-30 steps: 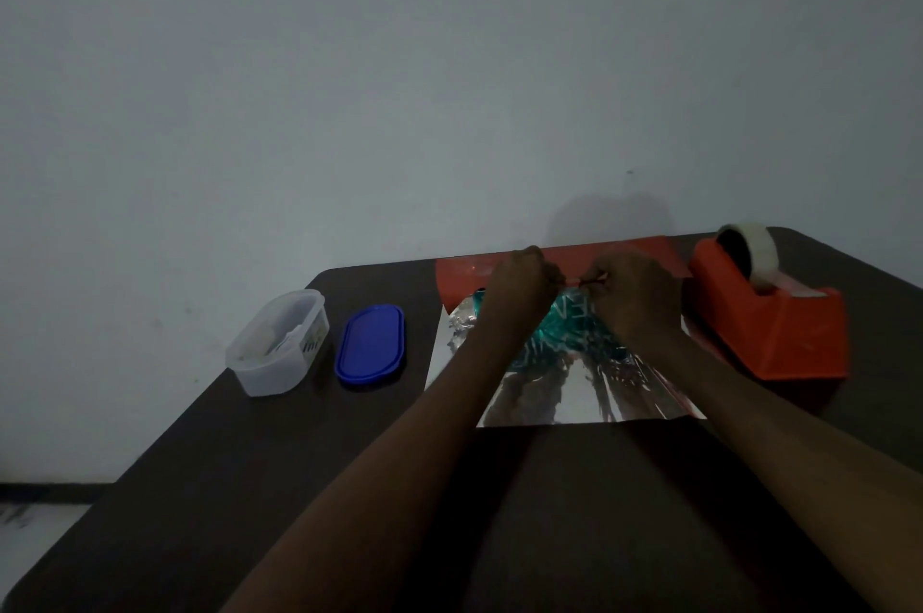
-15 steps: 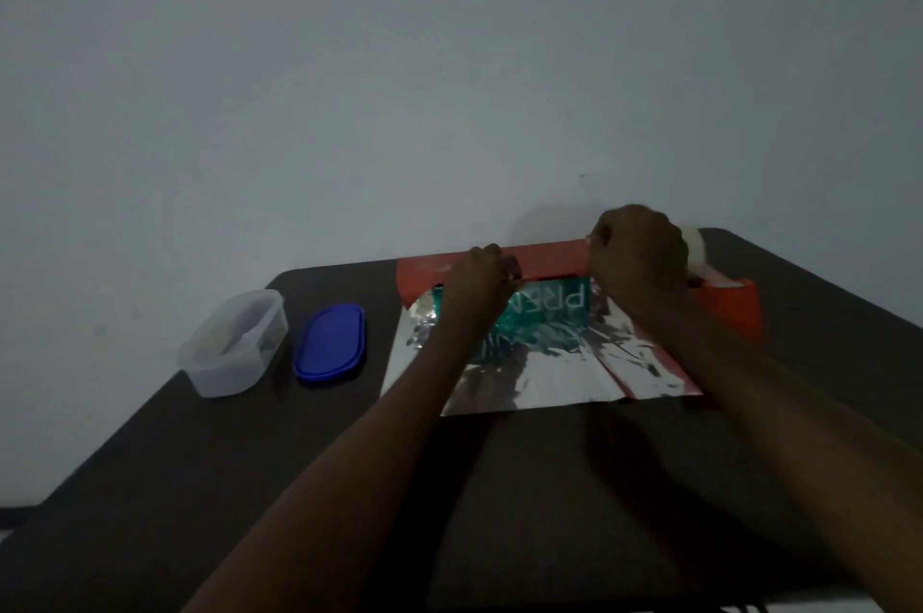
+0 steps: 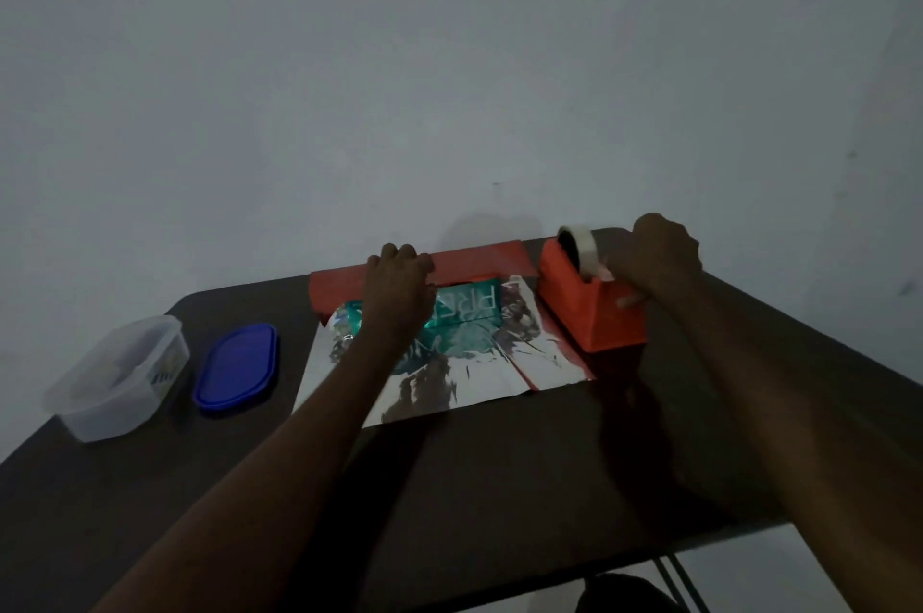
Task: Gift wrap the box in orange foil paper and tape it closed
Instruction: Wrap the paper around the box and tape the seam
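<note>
A: Orange foil paper [image 3: 467,262] lies spread on the dark desk [image 3: 499,462], silver side up, with its far edge folded over the teal box [image 3: 467,310].

B: Where is the left hand [image 3: 397,292]?

A: On top of the box, its fingers [image 3: 399,255] curled over the folded orange flap, pressing it down.

B: And the right hand [image 3: 659,257]?

A: At the orange tape dispenser [image 3: 589,307], which stands just beside the paper's right edge. Its fingers [image 3: 630,300] are bent against the dispenser near the tape roll [image 3: 582,245]; whether they pinch the tape end, I cannot tell.

B: Anything else on the desk?

A: Off to the left, well apart from the paper, a clear plastic container [image 3: 117,375] and beside it a blue lid [image 3: 237,365].
</note>
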Demonstrator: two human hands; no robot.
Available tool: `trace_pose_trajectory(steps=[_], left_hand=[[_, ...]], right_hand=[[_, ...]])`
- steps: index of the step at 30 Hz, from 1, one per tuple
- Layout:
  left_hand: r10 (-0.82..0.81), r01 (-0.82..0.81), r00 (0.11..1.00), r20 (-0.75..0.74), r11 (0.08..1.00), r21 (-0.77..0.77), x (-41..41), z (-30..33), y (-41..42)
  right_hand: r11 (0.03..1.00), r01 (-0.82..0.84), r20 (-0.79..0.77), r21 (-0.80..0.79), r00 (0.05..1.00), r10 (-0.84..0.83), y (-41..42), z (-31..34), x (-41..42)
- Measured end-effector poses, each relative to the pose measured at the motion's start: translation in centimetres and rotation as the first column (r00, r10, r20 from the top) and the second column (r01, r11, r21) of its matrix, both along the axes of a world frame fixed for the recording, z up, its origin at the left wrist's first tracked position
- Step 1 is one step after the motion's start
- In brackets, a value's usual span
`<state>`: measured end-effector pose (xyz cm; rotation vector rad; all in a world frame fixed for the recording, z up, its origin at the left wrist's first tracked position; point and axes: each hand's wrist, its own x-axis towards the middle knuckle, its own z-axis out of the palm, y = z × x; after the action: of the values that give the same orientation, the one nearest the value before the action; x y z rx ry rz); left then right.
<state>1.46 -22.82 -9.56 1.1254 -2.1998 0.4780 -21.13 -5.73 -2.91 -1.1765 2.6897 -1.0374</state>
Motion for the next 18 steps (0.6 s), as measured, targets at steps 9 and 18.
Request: trace_pose_trajectory(steps=[9, 18], left_hand=[[-0.274, 0.276, 0.961, -0.036, 0.937, 0.215, -4.5, 0.8, 3.2], [-0.473, 0.381, 0.877, 0.080, 0.789, 0.482, -12.4, 2.0, 7.2]], right_hand=[[0.997, -0.065, 0.385, -0.050, 0.919, 0.080, 0.1, 0.5, -0.8], [0.990, -0.077, 0.629, -0.121, 0.765, 0.136, -0.1, 0.1, -1.4]])
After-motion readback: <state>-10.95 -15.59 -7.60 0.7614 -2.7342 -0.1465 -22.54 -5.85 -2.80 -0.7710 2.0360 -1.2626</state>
